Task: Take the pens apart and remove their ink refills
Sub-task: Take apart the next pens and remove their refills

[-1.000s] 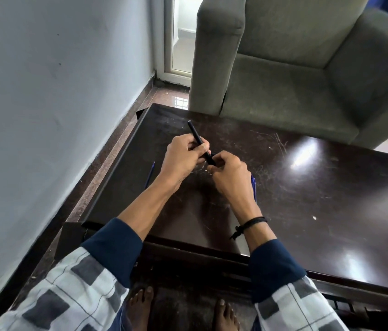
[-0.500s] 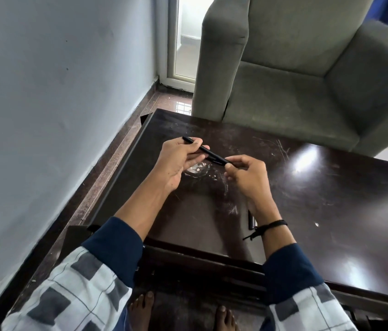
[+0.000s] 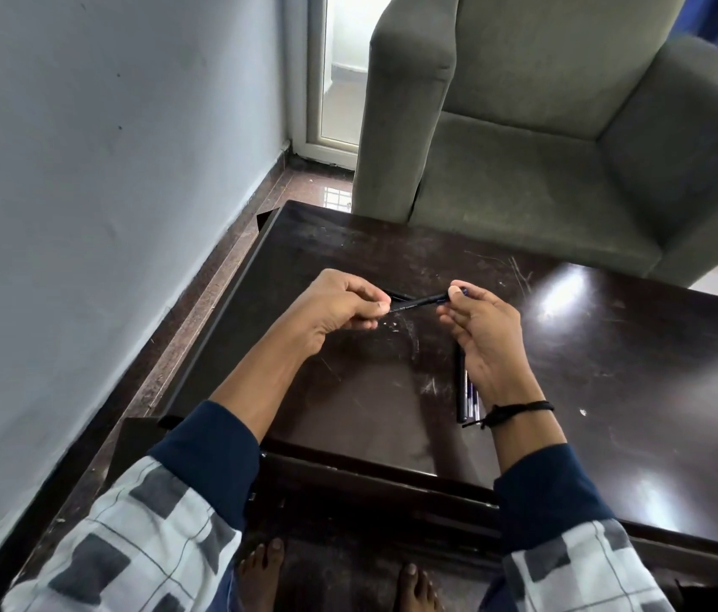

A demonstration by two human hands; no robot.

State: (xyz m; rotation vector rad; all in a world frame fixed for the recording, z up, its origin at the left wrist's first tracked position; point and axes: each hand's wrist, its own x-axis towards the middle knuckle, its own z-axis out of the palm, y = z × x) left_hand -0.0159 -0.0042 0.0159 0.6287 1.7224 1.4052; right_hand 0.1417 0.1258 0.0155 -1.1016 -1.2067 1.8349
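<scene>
Above the dark wooden table (image 3: pixel 613 368) I hold a thin black pen (image 3: pixel 417 302) almost level between both hands. My left hand (image 3: pixel 339 311) pinches its left end, and my right hand (image 3: pixel 481 333) grips its right end, where a bluish tip shows past the fingers. A short dark piece (image 3: pixel 399 296) shows just behind the pen by my left fingers. Several more pens (image 3: pixel 465 390) lie side by side on the table under my right wrist, partly hidden by it.
A grey armchair (image 3: pixel 547 148) stands right behind the table's far edge. A blue-grey wall (image 3: pixel 105 170) runs along the left, with a strip of floor between it and the table. My bare feet (image 3: pixel 260 572) show below the near edge.
The pen swung from pointing up and away to nearly level, then tilted the other way. My hands moved apart along it. The pens under my right wrist came into view.
</scene>
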